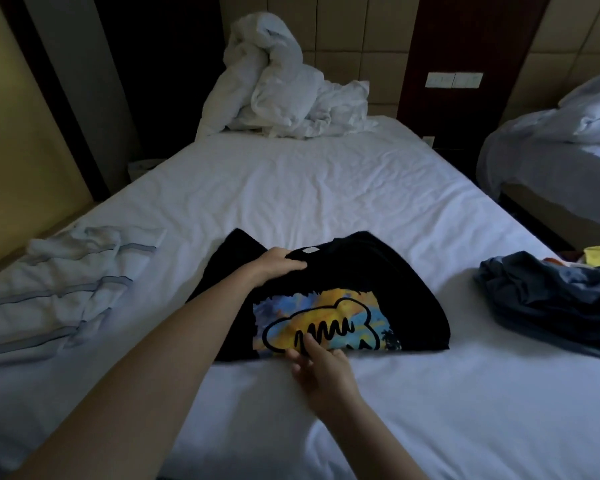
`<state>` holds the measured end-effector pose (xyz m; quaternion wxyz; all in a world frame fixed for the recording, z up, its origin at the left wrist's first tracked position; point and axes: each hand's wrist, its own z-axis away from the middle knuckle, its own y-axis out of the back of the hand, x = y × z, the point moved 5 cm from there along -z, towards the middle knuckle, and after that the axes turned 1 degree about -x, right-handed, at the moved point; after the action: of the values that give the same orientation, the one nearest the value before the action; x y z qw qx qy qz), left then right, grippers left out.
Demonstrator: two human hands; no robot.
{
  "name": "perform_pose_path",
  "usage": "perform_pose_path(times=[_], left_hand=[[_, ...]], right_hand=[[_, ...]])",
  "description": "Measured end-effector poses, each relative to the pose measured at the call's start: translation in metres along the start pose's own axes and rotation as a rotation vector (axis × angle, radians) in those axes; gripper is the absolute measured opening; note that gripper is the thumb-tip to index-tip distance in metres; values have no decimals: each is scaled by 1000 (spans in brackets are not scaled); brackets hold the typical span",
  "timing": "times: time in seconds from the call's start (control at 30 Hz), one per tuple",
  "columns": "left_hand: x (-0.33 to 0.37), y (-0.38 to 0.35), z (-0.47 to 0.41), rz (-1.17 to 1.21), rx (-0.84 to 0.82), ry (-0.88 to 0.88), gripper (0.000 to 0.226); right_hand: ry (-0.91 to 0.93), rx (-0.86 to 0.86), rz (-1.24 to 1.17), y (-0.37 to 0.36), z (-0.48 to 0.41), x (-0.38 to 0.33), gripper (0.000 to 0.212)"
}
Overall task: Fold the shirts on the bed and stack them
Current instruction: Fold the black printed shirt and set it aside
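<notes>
Left hand [280, 265] curls over the collar end of the black cotton T-shirt with a yellow-and-blue print [378, 282], gripping its far edge. Right hand [321, 367] lays its fingers on the near edge; whether pinching or only pressing, I cannot tell. The shirt lies across the white-sheeted bed [291, 188], between both hands. A crumpled dark blue garment [551, 299] lies to the right and a white striped garment [66, 289] to the left, both apart from it.
</notes>
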<state>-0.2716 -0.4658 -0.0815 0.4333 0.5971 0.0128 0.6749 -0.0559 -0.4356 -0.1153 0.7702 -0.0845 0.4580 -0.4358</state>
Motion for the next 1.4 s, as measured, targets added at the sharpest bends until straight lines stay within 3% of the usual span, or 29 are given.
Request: perform_pose_path(times=[0.1,0.2,0.33,0.43,0.63,0.77,0.87,0.97,1.03,1.1,1.17,1.4], left_hand=[[18,27,28,398,63,-21,27],[45,65,58,605,146,-119,18],[66,105,99,645,136,-164,14],[62,111,115,576,47,-133,14],[75,134,119,605,119,-160,13],[114,166,125,780,282,-379,26],[104,144,135,725,375,-391,23],[16,80,136,680,417,-128,18],[-49,35,150,524,502,22,28],[-84,8,169,197,615,40,55],[-90,1,173,45,679,51,65],[-93,3,187,5,953,124,60]], right_hand=[[12,-84,-28,6,9,-13,5],[99,-108,66,12,28,-44,17],[424,4,367,15,35,-116,15],[479,81,500,13,26,-148,20],[506,-48,450,-33,27,-216,19],[709,-106,509,-71,49,-273,11],[822,-12,493,-51,55,-262,12],[680,121,557,16,31,-181,26],[648,257,872,70,9,-128,30],[731,369,1161,96,-4,-106,33],[723,419,1188,95,-6,-107,39],[818,541,1190,95,-3,-104,33]])
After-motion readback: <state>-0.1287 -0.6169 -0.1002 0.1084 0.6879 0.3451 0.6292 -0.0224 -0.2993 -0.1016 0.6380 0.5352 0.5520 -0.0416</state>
